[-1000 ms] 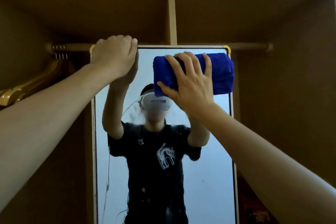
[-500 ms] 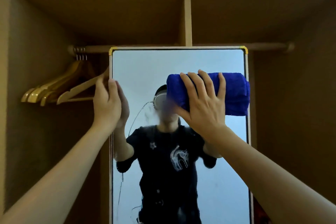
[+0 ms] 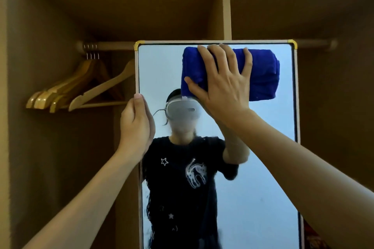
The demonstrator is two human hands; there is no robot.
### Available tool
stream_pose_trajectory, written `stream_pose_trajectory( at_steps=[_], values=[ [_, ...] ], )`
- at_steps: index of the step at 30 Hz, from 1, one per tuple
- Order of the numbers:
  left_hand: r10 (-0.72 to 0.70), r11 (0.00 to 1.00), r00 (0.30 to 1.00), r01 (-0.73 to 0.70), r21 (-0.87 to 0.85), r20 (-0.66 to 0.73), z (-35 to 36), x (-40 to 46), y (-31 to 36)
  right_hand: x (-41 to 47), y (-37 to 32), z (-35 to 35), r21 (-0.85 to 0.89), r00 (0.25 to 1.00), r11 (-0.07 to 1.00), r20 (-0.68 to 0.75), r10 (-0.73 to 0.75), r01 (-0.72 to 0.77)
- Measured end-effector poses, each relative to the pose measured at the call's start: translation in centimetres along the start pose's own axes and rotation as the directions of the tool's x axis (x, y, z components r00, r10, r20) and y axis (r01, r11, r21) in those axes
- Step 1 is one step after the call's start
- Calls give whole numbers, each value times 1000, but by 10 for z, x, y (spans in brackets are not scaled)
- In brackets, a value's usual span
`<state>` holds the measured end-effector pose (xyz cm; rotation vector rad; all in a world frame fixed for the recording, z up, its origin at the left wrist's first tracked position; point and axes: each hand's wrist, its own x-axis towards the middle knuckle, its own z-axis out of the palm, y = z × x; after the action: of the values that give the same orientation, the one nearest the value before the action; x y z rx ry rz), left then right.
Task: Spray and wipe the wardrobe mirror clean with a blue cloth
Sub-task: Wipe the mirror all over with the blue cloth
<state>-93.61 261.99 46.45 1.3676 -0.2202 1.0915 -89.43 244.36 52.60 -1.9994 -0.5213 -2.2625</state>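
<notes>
Right hand (image 3: 224, 89) flat, fingers spread, pressing blue cloth (image 3: 261, 75) to mirror (image 3: 263, 168) top; left hand (image 3: 136, 125) gripping mirror's left edge.

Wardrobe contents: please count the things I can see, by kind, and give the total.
Wooden hangers: 4
Framed mirror: 1
Blue cloth: 1
Hanging rail: 1
Total: 7

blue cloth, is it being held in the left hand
No, the right hand presses the blue cloth on the mirror; the left hand grips its frame.
</notes>
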Motion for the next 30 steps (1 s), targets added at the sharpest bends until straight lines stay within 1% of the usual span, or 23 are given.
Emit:
stream_pose_trajectory(
  at_steps=[2,4,6,8,10,15,17,20,22,23,26,27,30],
  values=[
    [7,1000,1000,-6,-27,11,0,0,0,-11,-6,0,0,1000,1000,2,6,-6],
    [10,1000,1000,-10,-25,27,-2,1,-1,-29,-14,0,-7,999,999,2,-36,36],
    [27,1000,999,-27,-5,47,-3,2,-3,-47,-23,1,-12,996,996,13,-86,86],
    [43,999,997,-45,29,63,-4,2,-5,-55,-29,0,-12,994,995,19,-104,104],
    [46,998,996,-48,28,75,-4,4,-6,-48,-33,-1,-8,994,995,31,-102,102],
    [20,993,998,-13,-114,55,-1,10,-13,9,-43,2,20,995,996,42,-93,93],
    [15,991,999,-8,-136,51,0,11,-14,26,-49,5,22,995,996,42,-85,84],
    [16,988,997,-4,-153,77,-1,10,-14,23,-54,7,22,998,998,28,-57,57],
    [6,984,992,16,-178,122,-3,10,-12,3,-58,7,16,997,998,30,-64,64],
    [-24,973,989,58,-225,149,-5,12,-12,-10,-61,7,12,996,997,38,-83,82],
    [-187,876,950,277,-396,251,-11,15,-11,-50,-70,6,20,986,988,66,-156,155],
    [-206,867,942,301,-397,263,-12,15,-11,-58,-72,5,21,983,985,66,-170,169],
    [-196,855,942,299,-423,271,-12,14,-11,-53,-74,5,13,979,983,85,-186,185]
  ],
)
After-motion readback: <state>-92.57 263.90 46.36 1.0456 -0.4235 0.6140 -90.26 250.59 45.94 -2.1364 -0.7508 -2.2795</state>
